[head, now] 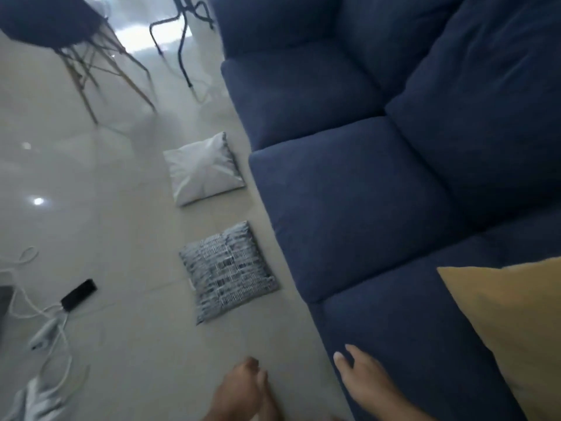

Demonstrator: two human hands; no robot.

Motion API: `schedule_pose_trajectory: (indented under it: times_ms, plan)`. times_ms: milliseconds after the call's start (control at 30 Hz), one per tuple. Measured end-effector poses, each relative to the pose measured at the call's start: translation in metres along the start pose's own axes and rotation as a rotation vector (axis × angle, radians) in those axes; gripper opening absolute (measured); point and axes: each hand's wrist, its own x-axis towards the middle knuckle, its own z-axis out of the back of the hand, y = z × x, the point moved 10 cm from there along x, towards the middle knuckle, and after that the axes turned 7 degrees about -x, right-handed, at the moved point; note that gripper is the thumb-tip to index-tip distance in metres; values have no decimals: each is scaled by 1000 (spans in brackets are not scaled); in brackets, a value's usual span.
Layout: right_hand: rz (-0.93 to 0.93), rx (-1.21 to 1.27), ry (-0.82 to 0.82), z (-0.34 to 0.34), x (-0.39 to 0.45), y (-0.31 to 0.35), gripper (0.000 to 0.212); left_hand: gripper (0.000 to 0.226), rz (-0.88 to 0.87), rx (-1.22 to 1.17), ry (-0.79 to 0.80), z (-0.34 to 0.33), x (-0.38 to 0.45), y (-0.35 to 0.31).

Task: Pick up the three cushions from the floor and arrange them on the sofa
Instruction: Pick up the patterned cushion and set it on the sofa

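Two hands empty: right hand spread over the sofa seat's front edge, left hand loosely curled above the floor. Yellow cushion lies on the near seat. Patterned cushion and white cushion lie on bare tile beside the sofa. Cables, chair farther left.

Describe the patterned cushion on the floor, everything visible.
The patterned cushion is square, in a woven-looking fabric with a grey, black and white broken-line print. It looks plump and lies flat on the pale tiled floor, close beside the front of the blue sofa; contact with the sofa cannot be judged. Neither hand touches it. A plain white cushion lies apart, farther along the sofa.
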Motion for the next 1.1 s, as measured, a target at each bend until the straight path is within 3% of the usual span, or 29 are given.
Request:
schedule_pose_trajectory:
  times_ms: [233,600,833,1100]
  plan:
    - [123,-233,-1,3,22,147,62,49,61,-151,-56,71,33,60]
    - [321,-489,4,4,55,326,66,49,79,-271,-149,176,92,83]
    - [414,-622,20,10,101,398,66,49,69,-236,-161,221,142,67]
    - [436,-698,63,1,201,436,68,52,55,-192,-141,252,242,56]
